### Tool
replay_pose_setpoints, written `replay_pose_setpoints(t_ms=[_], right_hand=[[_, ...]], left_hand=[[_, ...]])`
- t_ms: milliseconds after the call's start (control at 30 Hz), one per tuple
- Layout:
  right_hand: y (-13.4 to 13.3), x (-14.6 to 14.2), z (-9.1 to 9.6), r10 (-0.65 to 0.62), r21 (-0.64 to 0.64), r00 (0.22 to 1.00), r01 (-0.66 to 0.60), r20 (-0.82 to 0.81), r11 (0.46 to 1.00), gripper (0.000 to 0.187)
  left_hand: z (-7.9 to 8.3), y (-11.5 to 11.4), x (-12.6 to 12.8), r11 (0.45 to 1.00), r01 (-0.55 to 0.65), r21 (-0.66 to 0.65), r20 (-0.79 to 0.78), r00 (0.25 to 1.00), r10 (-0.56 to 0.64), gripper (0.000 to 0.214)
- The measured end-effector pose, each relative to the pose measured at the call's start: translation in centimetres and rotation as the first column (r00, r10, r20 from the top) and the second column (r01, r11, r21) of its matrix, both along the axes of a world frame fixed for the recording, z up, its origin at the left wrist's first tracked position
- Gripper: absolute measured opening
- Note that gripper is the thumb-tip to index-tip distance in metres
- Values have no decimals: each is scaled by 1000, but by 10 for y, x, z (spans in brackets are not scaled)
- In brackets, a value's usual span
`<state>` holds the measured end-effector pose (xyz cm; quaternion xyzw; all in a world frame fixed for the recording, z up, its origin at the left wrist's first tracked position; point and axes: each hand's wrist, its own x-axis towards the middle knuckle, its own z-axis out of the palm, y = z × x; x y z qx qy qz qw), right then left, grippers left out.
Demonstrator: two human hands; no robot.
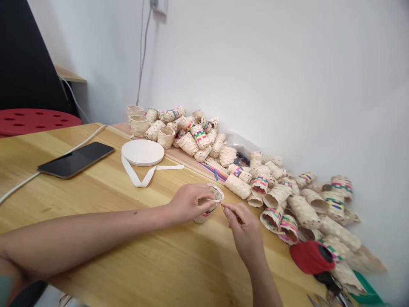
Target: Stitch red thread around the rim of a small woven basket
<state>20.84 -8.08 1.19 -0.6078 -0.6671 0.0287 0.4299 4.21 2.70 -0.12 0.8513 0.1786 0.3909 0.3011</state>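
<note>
A small woven basket with a few coloured strips stands tilted on the table, its open mouth facing up and to the right. My left hand is closed around its upper side, fingers at the rim. White trim with pinkish marks runs along the far part of that rim. A pale strip shows by the left fingertips. Close beside the rim, my right hand pinches something thin, too small to name. Behind the hands lies a flat roll of white tape, its loose end folded across the wood.
Several woven baskets are heaped along the wall, continuing right. A phone lies left over a white cable. At lower right are a red object, scissors and a green tray. A red stool stands beyond.
</note>
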Motion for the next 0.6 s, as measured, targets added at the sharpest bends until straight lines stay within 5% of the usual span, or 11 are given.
replay_pose_setpoints(t_ms=[600], right_hand=[[1, 1, -11, 40, -8, 998, -40, 41, 999, 19]], left_hand=[[0, 0, 1, 1000, -6, 8, 3, 1000, 6, 12]])
